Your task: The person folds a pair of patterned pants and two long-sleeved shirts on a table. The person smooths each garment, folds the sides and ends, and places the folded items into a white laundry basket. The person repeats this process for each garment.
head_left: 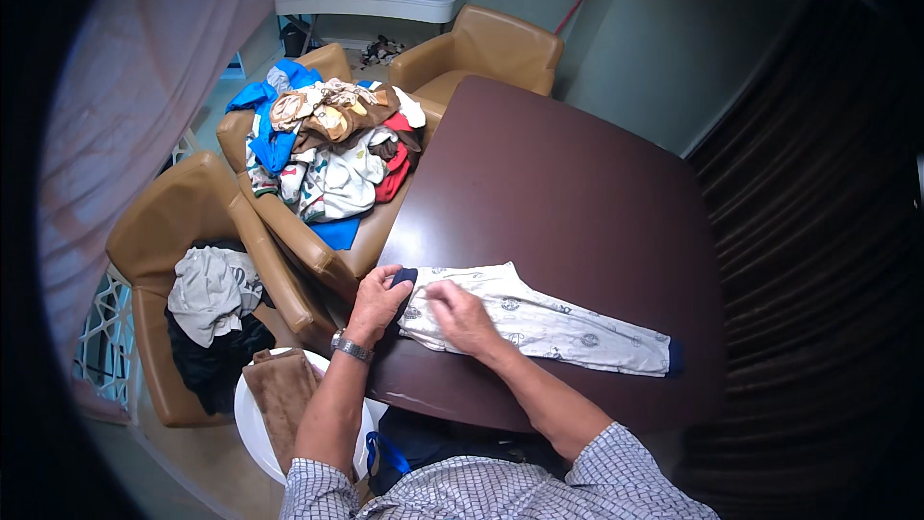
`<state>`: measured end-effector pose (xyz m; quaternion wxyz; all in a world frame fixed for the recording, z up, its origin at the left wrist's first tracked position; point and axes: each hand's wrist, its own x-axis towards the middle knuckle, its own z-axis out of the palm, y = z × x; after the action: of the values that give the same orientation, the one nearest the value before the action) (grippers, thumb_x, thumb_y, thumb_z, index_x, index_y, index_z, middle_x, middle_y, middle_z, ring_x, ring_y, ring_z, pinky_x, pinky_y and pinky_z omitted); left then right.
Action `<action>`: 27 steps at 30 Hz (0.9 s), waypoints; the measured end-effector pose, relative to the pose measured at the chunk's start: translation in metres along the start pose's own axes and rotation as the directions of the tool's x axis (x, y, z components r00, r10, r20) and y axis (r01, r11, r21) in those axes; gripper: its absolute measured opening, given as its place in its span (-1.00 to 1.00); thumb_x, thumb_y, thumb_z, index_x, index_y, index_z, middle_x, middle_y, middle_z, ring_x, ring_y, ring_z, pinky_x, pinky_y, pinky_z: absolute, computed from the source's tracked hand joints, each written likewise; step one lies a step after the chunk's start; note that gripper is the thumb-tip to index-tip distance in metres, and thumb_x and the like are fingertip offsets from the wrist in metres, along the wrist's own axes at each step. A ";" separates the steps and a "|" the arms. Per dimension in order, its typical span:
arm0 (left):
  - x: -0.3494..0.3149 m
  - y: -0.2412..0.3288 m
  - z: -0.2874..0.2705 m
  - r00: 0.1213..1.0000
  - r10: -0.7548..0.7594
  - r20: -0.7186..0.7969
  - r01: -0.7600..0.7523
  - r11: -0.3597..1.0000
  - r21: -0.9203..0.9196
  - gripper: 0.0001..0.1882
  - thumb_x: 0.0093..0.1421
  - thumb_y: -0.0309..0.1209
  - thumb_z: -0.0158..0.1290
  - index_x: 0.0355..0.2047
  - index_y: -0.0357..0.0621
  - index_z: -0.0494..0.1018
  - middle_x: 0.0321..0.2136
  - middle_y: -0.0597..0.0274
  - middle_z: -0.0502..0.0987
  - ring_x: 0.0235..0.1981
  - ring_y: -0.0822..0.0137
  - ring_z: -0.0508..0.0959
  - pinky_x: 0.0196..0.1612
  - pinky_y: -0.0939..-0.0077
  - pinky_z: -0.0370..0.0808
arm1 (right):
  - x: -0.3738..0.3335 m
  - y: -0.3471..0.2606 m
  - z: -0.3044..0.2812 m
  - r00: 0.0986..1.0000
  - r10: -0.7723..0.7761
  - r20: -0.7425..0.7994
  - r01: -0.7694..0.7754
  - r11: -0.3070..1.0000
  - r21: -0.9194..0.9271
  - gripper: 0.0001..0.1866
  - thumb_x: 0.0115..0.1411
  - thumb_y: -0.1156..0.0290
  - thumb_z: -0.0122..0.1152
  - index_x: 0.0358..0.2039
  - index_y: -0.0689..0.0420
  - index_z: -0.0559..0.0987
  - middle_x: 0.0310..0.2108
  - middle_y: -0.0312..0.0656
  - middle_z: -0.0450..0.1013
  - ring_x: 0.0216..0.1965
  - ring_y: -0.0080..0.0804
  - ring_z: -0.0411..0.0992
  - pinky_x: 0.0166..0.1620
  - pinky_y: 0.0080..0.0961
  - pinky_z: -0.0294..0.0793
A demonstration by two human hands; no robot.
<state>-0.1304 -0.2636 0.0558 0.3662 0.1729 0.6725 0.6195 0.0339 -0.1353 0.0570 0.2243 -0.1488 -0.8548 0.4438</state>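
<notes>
White printed pants point(539, 313) with a navy waistband and navy cuffs lie lengthwise along the near edge of the dark brown table point(568, 193). The legs are laid together and point right. At the waist end, my left hand point(377, 306) grips the navy waistband, thumb on top; a metal watch is on that wrist. Over the upper part of the pants is my right hand point(462, 318), its fingers bent and blurred, so whether it pinches the cloth is unclear.
Left of the table, a tan armchair point(318, 255) bears a heap of mixed clothes point(332, 159). Another armchair point(159, 231) holds grey and black garments. A white round stool point(252, 429) with folded brown cloth point(279, 395) stands near my left arm. Folded stacks sit on a white table point(385, 2) behind.
</notes>
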 end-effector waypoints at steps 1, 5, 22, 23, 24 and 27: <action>0.006 -0.012 -0.001 1.000 0.028 -0.014 -0.028 0.999 -0.023 -0.48 0.38 -0.48 0.25 0.29 -0.44 0.45 -0.03 0.06 0.72 -0.09 0.43 0.68 -0.01 0.51 0.64 | -0.001 0.010 -0.011 0.996 -0.012 -0.084 0.003 0.994 -0.105 -0.79 0.44 0.46 0.25 0.04 0.19 0.58 -0.09 0.05 0.64 -0.02 0.01 0.63 0.10 -0.15 0.61; 0.017 -0.039 0.004 0.994 0.107 -0.034 -0.110 0.988 -0.109 -0.52 0.41 -0.56 0.20 0.29 -0.45 0.44 -0.03 0.07 0.73 -0.09 0.45 0.69 0.01 0.53 0.64 | 0.002 0.045 -0.066 0.939 0.058 -0.338 -0.209 0.878 -0.430 -0.64 0.39 0.33 0.34 0.14 0.13 0.57 0.12 0.03 0.54 0.22 0.03 0.45 0.30 -0.08 0.41; 0.000 -0.019 0.004 0.835 0.543 -0.086 -0.429 0.742 0.515 -0.55 0.38 -0.50 0.26 0.26 -0.25 0.53 -0.27 0.05 0.73 -0.23 0.21 0.73 -0.08 0.34 0.65 | 0.016 0.095 -0.076 0.937 0.064 -0.342 -0.250 0.807 -0.535 -0.80 0.33 0.22 0.43 -0.10 -0.03 0.70 -0.14 -0.18 0.61 -0.01 -0.08 0.54 0.11 -0.07 0.41; -0.002 -0.016 0.005 0.826 0.558 -0.079 -0.422 0.705 0.571 -0.54 0.37 -0.50 0.27 0.26 -0.25 0.53 -0.25 0.01 0.73 -0.22 0.12 0.73 -0.07 0.29 0.66 | 0.015 0.097 -0.074 0.934 0.029 -0.357 -0.236 0.798 -0.555 -0.80 0.33 0.23 0.43 -0.09 -0.03 0.70 -0.13 -0.19 0.61 -0.02 -0.09 0.53 0.10 -0.08 0.41; -0.003 -0.013 0.005 0.817 0.573 -0.070 -0.412 0.664 0.624 -0.53 0.35 -0.50 0.28 0.25 -0.26 0.52 -0.23 -0.03 0.73 -0.21 0.02 0.74 -0.06 0.23 0.67 | 0.013 0.099 -0.072 0.929 -0.006 -0.370 -0.224 0.787 -0.575 -0.79 0.33 0.23 0.43 -0.08 -0.03 0.70 -0.13 -0.20 0.60 -0.02 -0.09 0.52 0.10 -0.08 0.41; -0.012 -0.009 0.006 0.780 0.622 -0.072 -0.375 0.555 0.742 -0.49 0.29 -0.54 0.27 0.25 -0.24 0.51 0.01 -0.18 0.68 0.01 -0.14 0.70 0.07 0.03 0.62 | 0.013 0.103 -0.068 0.920 -0.056 -0.387 -0.204 0.775 -0.598 -0.79 0.33 0.24 0.42 -0.07 -0.03 0.69 -0.13 -0.21 0.59 -0.02 -0.10 0.51 0.10 -0.09 0.40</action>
<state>-0.1164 -0.2692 0.0508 -0.0370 0.3774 0.8248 0.4194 0.0633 -0.0242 0.0092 0.3065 -0.3326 -0.8857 0.1045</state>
